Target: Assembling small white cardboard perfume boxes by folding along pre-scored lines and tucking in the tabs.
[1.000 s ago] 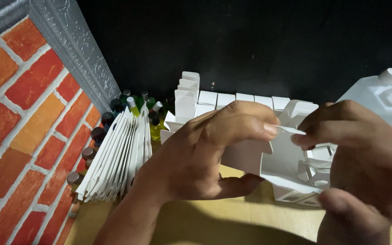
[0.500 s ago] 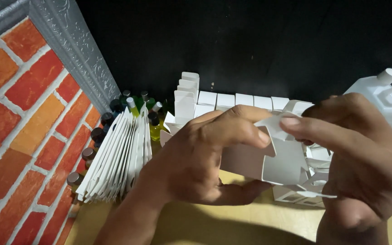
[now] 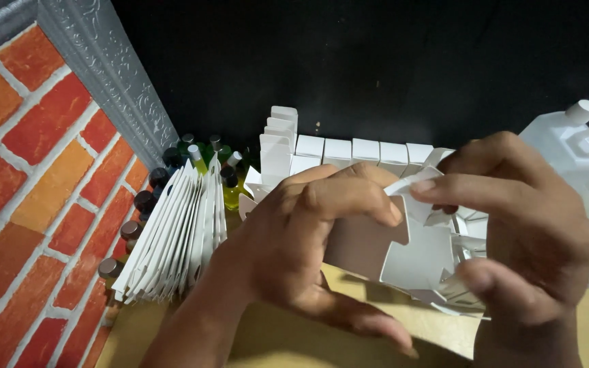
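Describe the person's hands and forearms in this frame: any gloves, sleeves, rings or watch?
Both hands are bare: no gloves on the left hand or the right hand. No rings show on the visible fingers. The left forearm is uncovered, with no sleeve or watch in view. The right wrist is mostly cut off by the frame edge.

Orange brick wall (image 3: 28, 204) left, black backdrop (image 3: 376, 61) behind
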